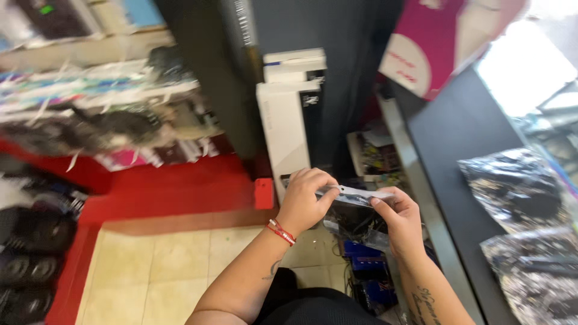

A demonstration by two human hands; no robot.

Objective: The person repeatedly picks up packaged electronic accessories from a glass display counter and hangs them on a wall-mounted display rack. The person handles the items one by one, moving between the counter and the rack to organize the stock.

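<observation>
A small clear plastic packet with a white top strip (355,195) is being held between both hands, low in front of the body and above a gap beside a dark counter. The packet's left end is being gripped by the left hand (303,201), its fingers curled shut over the plastic and the thumb tucked beneath. A thin red cord bracelet (281,232) is being worn on the left wrist. The right end of the white strip is being pinched by the right hand (400,219), thumb and forefinger pressed together on it. The packet is being kept roughly level, tilted slightly down to the right; what is inside is too blurred to tell.

Directly beyond the hands, two tall white cardboard boxes with black sides (289,129) are being stood upright against a dark panel. A small red block (264,193) is being shown at the base of the boxes, just left of the left hand. Below the packet, blue boxes (364,253) and loose plastic wrapping are being kept in the gap. On the right, the flat black counter top (451,138) is being occupied by two crinkled clear bags of dark goods (521,189), well apart from the hands. The floor of pale beige tiles (162,271) is being bordered by a red step (180,186).
</observation>
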